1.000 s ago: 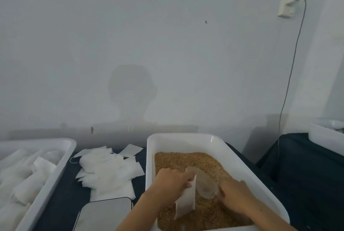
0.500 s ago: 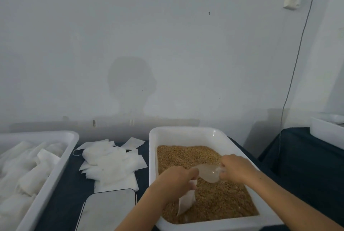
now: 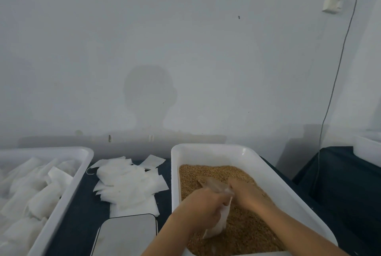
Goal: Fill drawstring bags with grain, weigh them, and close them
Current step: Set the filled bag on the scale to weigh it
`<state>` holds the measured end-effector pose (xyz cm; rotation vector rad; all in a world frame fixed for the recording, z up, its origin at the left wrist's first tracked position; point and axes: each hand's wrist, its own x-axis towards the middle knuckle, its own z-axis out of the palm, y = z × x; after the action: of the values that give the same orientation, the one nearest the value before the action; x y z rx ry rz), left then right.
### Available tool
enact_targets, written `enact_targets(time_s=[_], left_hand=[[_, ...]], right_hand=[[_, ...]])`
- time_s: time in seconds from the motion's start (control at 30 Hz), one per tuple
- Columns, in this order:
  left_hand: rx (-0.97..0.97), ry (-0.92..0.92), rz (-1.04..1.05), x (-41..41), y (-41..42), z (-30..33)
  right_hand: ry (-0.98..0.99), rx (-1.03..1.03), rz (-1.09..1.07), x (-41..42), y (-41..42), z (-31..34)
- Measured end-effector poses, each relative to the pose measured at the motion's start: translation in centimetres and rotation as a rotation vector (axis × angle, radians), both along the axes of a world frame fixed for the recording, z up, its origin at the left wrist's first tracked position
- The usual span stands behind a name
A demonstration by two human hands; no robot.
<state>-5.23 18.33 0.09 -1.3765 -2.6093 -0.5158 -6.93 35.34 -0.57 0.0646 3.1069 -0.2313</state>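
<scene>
A white tub (image 3: 216, 150) holds brown grain (image 3: 243, 227). Over the grain my left hand (image 3: 203, 206) grips the top of a small white drawstring bag (image 3: 218, 222), which hangs down onto the grain. My right hand (image 3: 247, 192) holds a clear plastic scoop (image 3: 212, 185), tipped with its mouth at the bag's opening. The scoop is blurred and I cannot make out its contents. A flat grey scale (image 3: 127, 235) lies left of the tub, at the front.
A heap of empty white bags (image 3: 125, 183) lies on the dark cloth between the tubs. A second white tub (image 3: 68, 173) at the left holds several filled bags. Another white container (image 3: 369, 152) sits far right. A cable (image 3: 334, 82) hangs down the wall.
My right hand has lowered the scoop from above the grain and tilted it toward the bag's mouth. My left hand still holds the bag in the same place.
</scene>
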Motion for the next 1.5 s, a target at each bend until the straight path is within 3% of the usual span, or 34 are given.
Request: enact_targets(time_s=[0.23, 0.5, 0.77, 1.03, 1.27, 1.37, 1.5], left_hand=[[0.087, 0.066, 0.129, -0.6, 0.1, -0.1], [-0.064, -0.002, 0.161, -1.4, 0.5, -0.4], [0.002, -0.077, 0.169, -1.2, 0.2, 0.0], [0.024, -0.067, 0.146, -1.0, 0.0, 0.3], [0.034, -0.071, 0.140, -0.7, 0.0, 0.5], [0.047, -0.083, 0.148, -0.8, 0.0, 0.4], [0.076, -0.100, 0.167, -0.8, -0.1, 0.0]], right_hand=[[0.109, -0.242, 0.006, 1.5, 2.6, 2.6], [-0.007, -0.329, 0.097, 7.1, 7.3, 9.2], [-0.076, -0.098, 0.215, 8.8, 7.4, 10.5], [0.004, 0.403, 0.278, 8.3, 4.5, 12.1], [0.189, 0.782, 0.417, 7.8, 3.1, 12.8], [0.397, 0.943, 0.593, 7.4, 3.2, 12.7], [0.412, 0.875, 0.564, 7.5, 3.3, 12.9]])
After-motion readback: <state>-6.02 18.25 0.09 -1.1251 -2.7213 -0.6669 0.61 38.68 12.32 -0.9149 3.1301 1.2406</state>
